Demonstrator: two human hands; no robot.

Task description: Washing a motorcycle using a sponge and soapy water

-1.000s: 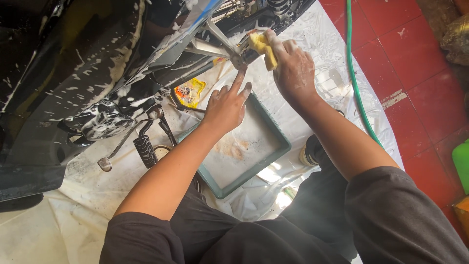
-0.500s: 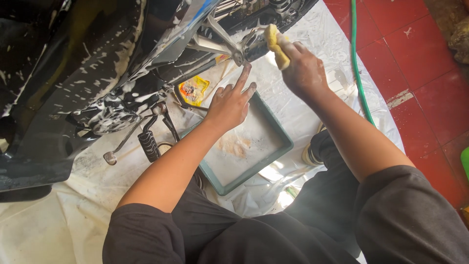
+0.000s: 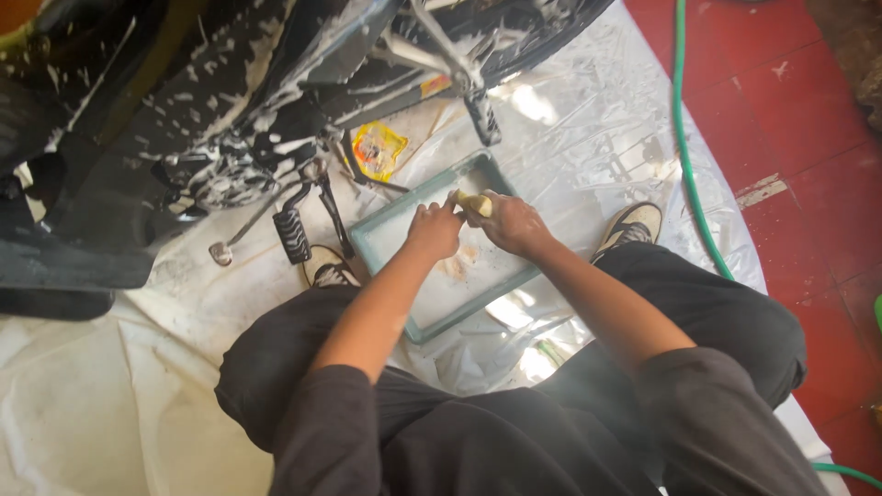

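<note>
Both hands meet over the teal tray (image 3: pixel 395 241) on the floor sheet: the right hand (image 3: pixel 514 223) closed around a yellow sponge (image 3: pixel 473 202), the left hand (image 3: pixel 434 230) pinching its end. Looks like wringing or reloading it; next comes the soapy motorcycle (image 3: pixel 230 101).

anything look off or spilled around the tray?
Nothing damaged. Both hands, left hand and right hand, meet on a yellow sponge over the green tray, which sits askew on the plastic sheet. A crumpled yellow packet lies loose under the foam-covered motorcycle. A green hose trails across the red floor.
</note>
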